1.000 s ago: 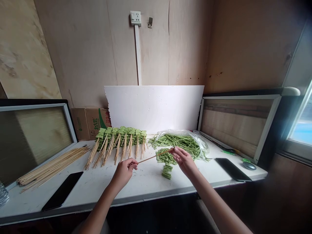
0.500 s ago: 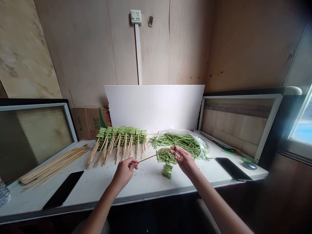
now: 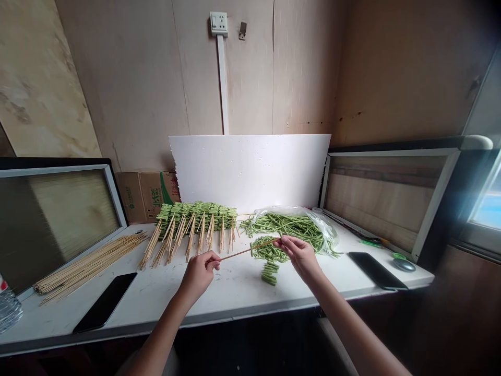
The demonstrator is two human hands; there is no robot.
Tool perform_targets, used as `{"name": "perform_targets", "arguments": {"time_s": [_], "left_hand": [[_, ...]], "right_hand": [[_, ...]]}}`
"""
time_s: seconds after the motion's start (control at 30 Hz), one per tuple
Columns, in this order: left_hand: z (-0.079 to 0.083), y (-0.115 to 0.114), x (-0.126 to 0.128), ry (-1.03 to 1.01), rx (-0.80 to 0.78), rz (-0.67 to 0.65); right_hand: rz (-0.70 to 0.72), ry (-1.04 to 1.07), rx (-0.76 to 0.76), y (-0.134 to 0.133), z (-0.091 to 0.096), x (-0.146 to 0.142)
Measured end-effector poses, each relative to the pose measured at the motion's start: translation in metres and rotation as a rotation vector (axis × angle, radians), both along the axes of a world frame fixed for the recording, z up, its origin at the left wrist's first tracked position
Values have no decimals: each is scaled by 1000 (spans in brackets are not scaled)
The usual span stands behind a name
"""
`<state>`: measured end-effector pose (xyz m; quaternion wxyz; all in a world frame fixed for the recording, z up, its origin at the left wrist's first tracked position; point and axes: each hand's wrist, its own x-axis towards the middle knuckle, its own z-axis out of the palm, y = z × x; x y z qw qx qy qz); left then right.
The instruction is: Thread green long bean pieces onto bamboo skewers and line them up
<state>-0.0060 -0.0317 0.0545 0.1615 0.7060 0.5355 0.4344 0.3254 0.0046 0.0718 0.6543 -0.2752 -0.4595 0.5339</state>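
Observation:
My left hand point(image 3: 202, 269) is closed around one end of a thin bamboo skewer point(image 3: 235, 254), which slants up to the right above the table. A short green bean piece point(image 3: 251, 249) sits crosswise on the skewer, partway along. At the far end, my right hand point(image 3: 299, 255) pinches another short bean piece point(image 3: 280, 234) against the skewer's tip; the fingers partly hide both. Below the right hand is a small row of cut bean pieces point(image 3: 270, 273). Just behind it lies a loose heap of cut beans point(image 3: 276, 253).
Skewered beans point(image 3: 199, 211) are stacked at the back left, sticks toward me. Bare skewers point(image 3: 90, 263) and a black phone point(image 3: 105, 303) lie left. Long beans point(image 3: 289, 224) fill a plastic bag at the back. Another phone point(image 3: 376, 270) and a mouse point(image 3: 404, 265) lie right.
The fingers of my right hand have drawn closer together around the bean piece at the skewer's tip. My left hand stays nearly in place; the view has shifted slightly.

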Motion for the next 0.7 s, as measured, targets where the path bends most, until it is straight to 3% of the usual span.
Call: {"name": "perform_targets", "arguments": {"time_s": [0.3, 0.53, 0.7], "left_hand": [[3, -2, 2, -2, -4, 14], [2, -1, 2, 25, -26, -25], [-1, 0, 0, 19, 49, 49]], "right_hand": [[-2, -45, 40, -6, 4, -2], [-76, -195, 57, -6, 2, -3], [-118, -203, 61, -13, 3, -14]]}}
